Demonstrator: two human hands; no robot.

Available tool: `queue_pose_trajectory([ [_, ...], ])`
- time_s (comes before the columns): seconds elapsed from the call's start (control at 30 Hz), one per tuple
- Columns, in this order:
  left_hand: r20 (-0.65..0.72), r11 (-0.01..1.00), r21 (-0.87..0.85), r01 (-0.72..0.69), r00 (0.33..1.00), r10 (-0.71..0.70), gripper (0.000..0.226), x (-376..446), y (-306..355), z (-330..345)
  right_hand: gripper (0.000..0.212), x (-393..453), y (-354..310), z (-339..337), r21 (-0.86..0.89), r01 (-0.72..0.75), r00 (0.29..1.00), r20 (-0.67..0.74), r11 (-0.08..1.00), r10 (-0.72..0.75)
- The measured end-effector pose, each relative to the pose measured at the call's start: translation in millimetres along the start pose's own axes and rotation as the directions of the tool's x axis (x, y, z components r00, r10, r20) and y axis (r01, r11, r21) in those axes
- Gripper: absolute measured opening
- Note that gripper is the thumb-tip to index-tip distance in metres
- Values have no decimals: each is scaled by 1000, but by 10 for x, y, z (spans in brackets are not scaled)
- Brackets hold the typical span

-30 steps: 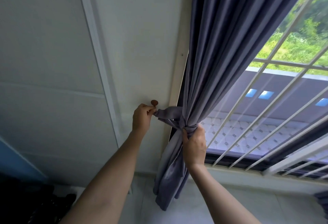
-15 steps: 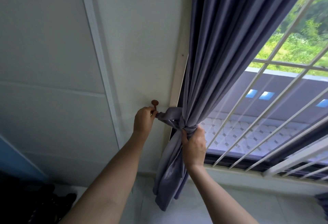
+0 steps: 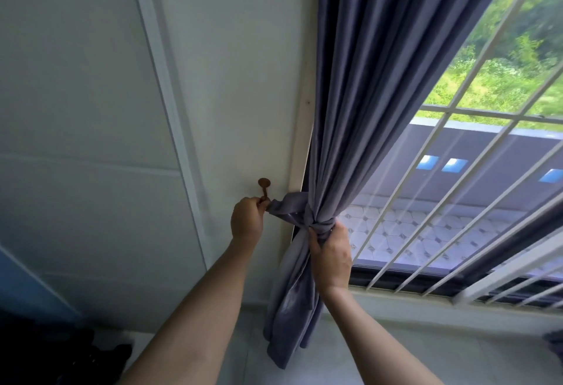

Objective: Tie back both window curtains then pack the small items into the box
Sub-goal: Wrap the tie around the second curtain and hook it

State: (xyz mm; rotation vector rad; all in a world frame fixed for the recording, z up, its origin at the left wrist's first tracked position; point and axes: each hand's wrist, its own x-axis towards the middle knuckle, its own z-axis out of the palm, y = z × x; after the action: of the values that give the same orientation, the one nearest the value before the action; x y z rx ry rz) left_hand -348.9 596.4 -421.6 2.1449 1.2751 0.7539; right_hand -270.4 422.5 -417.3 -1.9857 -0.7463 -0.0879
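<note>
A: Right, where is the curtain (image 3: pixel 362 85) in the frame?

B: It hangs from the top centre down past the middle, a grey-purple drape gathered into a narrow waist a little below centre, with its loose tail falling toward the bottom centre.

A: And what cinches it?

B: A tieback (image 3: pixel 292 208) of the same cloth, wrapped round the gathered part and running left toward a small brown hook (image 3: pixel 263 188) on the pale wall (image 3: pixel 231 79), just left of the window frame.

A: What is the left hand (image 3: pixel 246 222) doing?

B: It sits left of centre, directly under the hook's round head, fingers curled tight and pinching the tieback's end right at the hook's stem. Whether the end is already over the hook, I cannot tell.

A: The right hand (image 3: pixel 330 255)?

B: Just right of the waist, thumb and fingers wrapped round the bunched curtain where the tieback circles it.

A: Anything else?

B: White window bars (image 3: pixel 441 201) slant across the right half, greenery showing in the upper right. Something dark lies in the lower left corner, too dim to identify.
</note>
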Motion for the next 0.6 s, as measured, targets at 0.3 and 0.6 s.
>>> queue_pose_trajectory([
  [0.3, -132, 870, -297, -394, 919, 371, 29, -570, 724, -292, 46, 92, -89, -322, 140, 61, 998, -16, 988, -59],
  [0.6, -119, 873, -301, -384, 923, 366, 42, -677, 1089, -427, 17, 246, -410, -614, 191, 242, 970, -78, 951, -231],
])
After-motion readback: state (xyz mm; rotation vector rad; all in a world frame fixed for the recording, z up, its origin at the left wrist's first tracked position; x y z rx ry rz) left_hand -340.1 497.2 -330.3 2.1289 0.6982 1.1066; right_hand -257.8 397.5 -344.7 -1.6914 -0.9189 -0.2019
